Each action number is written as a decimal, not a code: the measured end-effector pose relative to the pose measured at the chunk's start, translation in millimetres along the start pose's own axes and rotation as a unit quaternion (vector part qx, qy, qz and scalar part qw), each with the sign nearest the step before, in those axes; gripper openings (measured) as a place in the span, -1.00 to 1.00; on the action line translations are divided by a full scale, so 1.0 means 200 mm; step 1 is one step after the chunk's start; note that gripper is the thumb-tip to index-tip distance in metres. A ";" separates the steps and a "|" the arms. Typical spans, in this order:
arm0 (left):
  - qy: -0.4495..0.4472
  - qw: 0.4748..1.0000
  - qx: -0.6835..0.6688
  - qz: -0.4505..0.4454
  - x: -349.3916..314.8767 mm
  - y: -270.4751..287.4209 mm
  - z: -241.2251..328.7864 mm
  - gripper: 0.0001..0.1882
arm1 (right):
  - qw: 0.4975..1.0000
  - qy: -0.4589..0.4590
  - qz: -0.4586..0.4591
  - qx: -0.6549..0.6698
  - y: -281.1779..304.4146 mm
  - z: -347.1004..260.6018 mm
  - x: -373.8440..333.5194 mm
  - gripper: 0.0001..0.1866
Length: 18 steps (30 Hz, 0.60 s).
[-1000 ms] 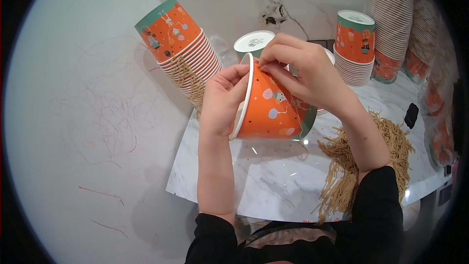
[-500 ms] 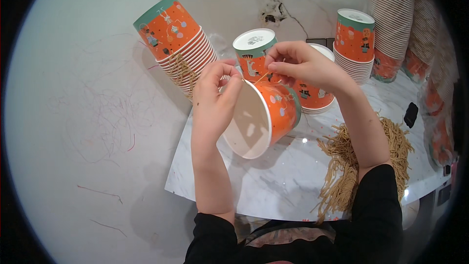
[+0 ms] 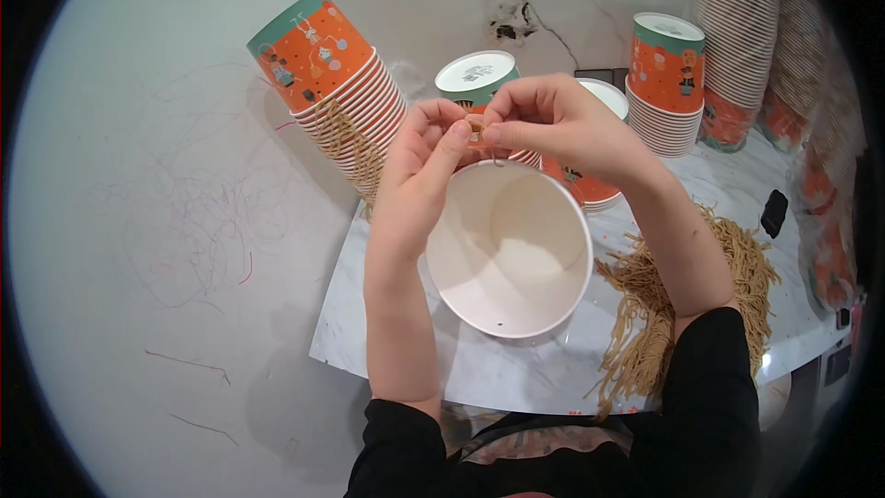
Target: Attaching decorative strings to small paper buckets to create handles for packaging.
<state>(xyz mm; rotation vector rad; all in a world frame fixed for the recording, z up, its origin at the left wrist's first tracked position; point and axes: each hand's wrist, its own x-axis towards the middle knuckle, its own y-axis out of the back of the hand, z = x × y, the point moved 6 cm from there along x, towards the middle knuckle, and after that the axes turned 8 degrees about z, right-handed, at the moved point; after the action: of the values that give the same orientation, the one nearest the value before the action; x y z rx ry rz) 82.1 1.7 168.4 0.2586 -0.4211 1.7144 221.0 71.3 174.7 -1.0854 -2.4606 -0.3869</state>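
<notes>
A large orange paper bucket with a white inside hangs tilted, its mouth facing me, just beneath my hands. A small hole shows near its lower rim. At the upper rim a short loop of tan cord passes through the wall. My left hand pinches the cord with thumb and forefinger above that rim. Close beside it, nearly touching, my right hand pinches the cord too, its fingers curled. The cord between the fingertips is partly hidden.
A leaning stack of orange buckets stands left, tan cords draped on it. Upside-down buckets and another stack are behind. Tall bagged stacks line the right. A heap of tan cords lies under my right forearm.
The bucket has swung round so its mouth faces me and hangs lower. My hands have come together; the cord stretched from my right hand is now mostly hidden between my fingertips.
</notes>
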 end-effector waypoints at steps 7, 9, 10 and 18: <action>0.033 0.998 0.035 -0.045 0.02 0.02 -0.03 -0.81 | 0.998 -0.010 0.017 0.056 0.00 -0.02 -0.01 -0.85; 0.049 0.996 0.023 -0.076 0.03 0.02 -0.05 -0.81 | 0.999 0.020 -0.019 0.041 -0.02 -0.04 -0.01 -0.88; 0.049 0.996 0.023 -0.076 0.04 0.04 -0.06 -0.81 | 0.999 0.020 -0.019 0.040 -0.02 -0.04 -0.02 -0.88; 0.128 0.977 -0.100 -0.137 -0.01 -0.03 -0.09 -0.81 | 0.999 0.033 -0.023 0.034 -0.03 -0.06 -0.03 -0.91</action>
<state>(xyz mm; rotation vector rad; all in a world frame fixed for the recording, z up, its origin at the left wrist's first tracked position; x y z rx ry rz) 90.3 8.1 152.5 -0.0490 -0.3461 1.3997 223.7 59.7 181.6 -0.9740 -2.4256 -0.3464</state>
